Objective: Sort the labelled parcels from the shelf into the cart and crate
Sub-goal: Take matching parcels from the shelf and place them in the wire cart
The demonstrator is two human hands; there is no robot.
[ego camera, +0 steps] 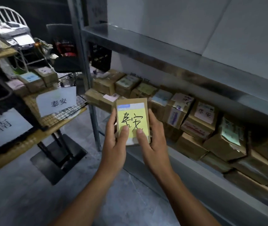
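Looking over the scene, I have the shelf filling the right side, its lower level packed with labelled cardboard parcels. The cart stands to the left, beyond the shelf's upright post. A white sign hangs on the cart's wire tier, and its characters appear to match those on the yellow label of the parcel held in my hands. That parcel sits between cart and shelf, with its long axis pointing away from me and the label facing up. My left hand grips its left side and my right hand its right, with both thumbs pressed on the label's lower part. I judge the coming move to be a carry leftward and a little forward. The left hand is nearer the cart, so it would lead.
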